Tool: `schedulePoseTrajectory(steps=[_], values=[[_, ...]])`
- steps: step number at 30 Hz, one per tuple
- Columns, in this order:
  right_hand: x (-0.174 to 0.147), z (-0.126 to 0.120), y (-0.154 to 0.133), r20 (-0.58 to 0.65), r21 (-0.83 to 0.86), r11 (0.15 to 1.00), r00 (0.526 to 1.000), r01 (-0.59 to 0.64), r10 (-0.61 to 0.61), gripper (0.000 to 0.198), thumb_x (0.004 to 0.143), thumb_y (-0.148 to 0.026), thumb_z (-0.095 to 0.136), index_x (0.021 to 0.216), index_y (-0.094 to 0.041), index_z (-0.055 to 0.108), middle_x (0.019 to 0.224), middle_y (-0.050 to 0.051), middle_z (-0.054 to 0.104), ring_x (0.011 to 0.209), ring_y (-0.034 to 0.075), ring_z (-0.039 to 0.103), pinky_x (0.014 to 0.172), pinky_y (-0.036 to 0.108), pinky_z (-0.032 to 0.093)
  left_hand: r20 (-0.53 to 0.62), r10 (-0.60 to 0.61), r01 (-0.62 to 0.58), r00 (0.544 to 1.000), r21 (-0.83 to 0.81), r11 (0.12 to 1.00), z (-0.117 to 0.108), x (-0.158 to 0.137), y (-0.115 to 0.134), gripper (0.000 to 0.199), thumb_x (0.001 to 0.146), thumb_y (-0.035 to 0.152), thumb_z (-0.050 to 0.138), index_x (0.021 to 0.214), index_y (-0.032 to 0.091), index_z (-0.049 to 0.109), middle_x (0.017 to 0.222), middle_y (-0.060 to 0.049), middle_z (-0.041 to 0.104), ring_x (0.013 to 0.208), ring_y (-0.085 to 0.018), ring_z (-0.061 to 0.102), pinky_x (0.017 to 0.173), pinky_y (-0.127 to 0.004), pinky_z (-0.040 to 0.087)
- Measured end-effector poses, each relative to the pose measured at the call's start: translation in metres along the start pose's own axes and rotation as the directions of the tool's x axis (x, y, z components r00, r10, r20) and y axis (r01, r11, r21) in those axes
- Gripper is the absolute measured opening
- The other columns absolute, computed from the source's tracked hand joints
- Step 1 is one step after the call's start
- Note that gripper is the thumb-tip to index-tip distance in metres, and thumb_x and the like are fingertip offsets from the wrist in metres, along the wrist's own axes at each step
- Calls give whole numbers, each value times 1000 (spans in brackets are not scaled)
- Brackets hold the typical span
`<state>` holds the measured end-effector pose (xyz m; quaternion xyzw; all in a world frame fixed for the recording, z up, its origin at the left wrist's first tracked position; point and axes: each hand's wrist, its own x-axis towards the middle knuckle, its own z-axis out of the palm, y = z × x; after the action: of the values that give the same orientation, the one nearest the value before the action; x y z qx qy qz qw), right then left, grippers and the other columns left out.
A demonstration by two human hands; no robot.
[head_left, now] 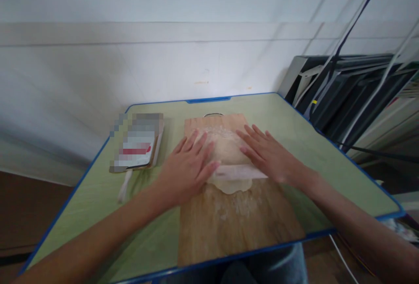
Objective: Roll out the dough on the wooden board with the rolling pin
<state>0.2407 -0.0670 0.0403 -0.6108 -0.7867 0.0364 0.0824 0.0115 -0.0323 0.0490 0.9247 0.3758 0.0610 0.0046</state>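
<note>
A sheet of pale dough (pixel 225 149) lies on a wooden cutting board (pixel 235 231), with flour scattered around it. Across the dough, near its front edge, rests a light rolling pin (pixel 240 172). My left hand (pixel 188 170) lies flat over the pin's left end, fingers stretched forward and thumb toward the middle. Over the right end, my right hand (pixel 266 155) is also flat, its fingers spread and pointing ahead to the left. Both palms hide the ends of the pin. A lip of dough shows in front of the pin.
The green table (pixel 150 231) has a blue edge and stands against a white wall (pixel 163 66). Left of the board is a phone-like device (pixel 139 144), partly pixelated, with a white strap (pixel 124 187) hanging from it. Dark flat panels (pixel 353 87) and cables stand to the right.
</note>
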Motion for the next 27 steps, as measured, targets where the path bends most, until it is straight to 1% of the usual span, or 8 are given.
schedulePoseTrajectory(steps=[4, 8, 11, 15, 19, 23, 25, 27], values=[[-19, 2, -9, -66, -90, 995, 997, 41, -47, 53, 97, -38, 19, 144, -19, 34, 151, 11, 29, 139, 25, 18, 110, 53, 20, -9, 22, -22, 1000, 40, 999, -5, -19, 16, 54, 95, 47, 28, 136, 16, 43, 146, -13, 39, 138, -28, 27, 109, -48, 29], [11, 1, 3, 24, 1, 1000, 999, -27, 27, 55, 96, -38, 18, 144, -15, 31, 152, 15, 26, 139, 31, 18, 105, 60, 25, 33, -58, 57, 998, 33, 998, -1, 13, -2, 56, 97, 45, 21, 137, 11, 42, 147, -16, 36, 139, -29, 25, 110, -49, 26], [29, 0, 10, 41, 42, 998, 998, -53, 52, 58, 96, -43, 19, 143, -13, 33, 152, 17, 23, 138, 34, 19, 103, 62, 27, 83, -60, 62, 995, -22, 998, 2, 30, -13, 56, 98, 42, 16, 138, 10, 39, 144, -16, 40, 137, -26, 29, 110, -46, 27], [3, 0, -3, -41, -7, 1000, 999, -14, 14, 57, 96, -45, 19, 141, -15, 37, 150, 15, 29, 138, 32, 24, 104, 60, 28, 61, -10, 11, 998, -14, 1000, -3, 3, 6, 60, 97, 47, 21, 140, 9, 37, 147, -18, 34, 139, -30, 23, 111, -49, 25], [-22, 1, -13, -79, -85, 996, 997, 19, -26, 56, 96, -46, 19, 141, -18, 39, 148, 11, 35, 137, 27, 27, 108, 56, 23, 57, 8, -7, 998, -8, 1000, -7, -19, 23, 57, 95, 50, 26, 141, 17, 37, 147, -14, 35, 138, -29, 26, 110, -48, 28], [7, 2, 1, -13, 22, 1000, 1000, -17, 18, 59, 94, -50, 22, 142, -18, 36, 148, 14, 35, 136, 32, 29, 101, 61, 31, 17, -59, 59, 998, 12, 998, -3, 14, 4, 56, 97, 47, 23, 138, 14, 40, 145, -14, 40, 137, -27, 29, 110, -47, 28], [25, 1, 9, 1, 51, 996, 998, -69, 69, 57, 94, -50, 23, 139, -19, 40, 149, 15, 33, 135, 34, 30, 99, 64, 32, 35, -84, 85, 996, -34, 996, -1, 32, -7, 54, 99, 40, 17, 134, 10, 45, 141, -14, 45, 134, -24, 36, 110, -43, 29], [29, -1, 9, 2, 56, 995, 997, -80, 80, 57, 95, -49, 23, 139, -17, 40, 149, 15, 32, 135, 34, 30, 99, 64, 32, 32, -93, 95, 995, -53, 994, -1, 36, -10, 54, 99, 38, 15, 133, 9, 46, 140, -15, 46, 133, -23, 38, 110, -41, 29]])
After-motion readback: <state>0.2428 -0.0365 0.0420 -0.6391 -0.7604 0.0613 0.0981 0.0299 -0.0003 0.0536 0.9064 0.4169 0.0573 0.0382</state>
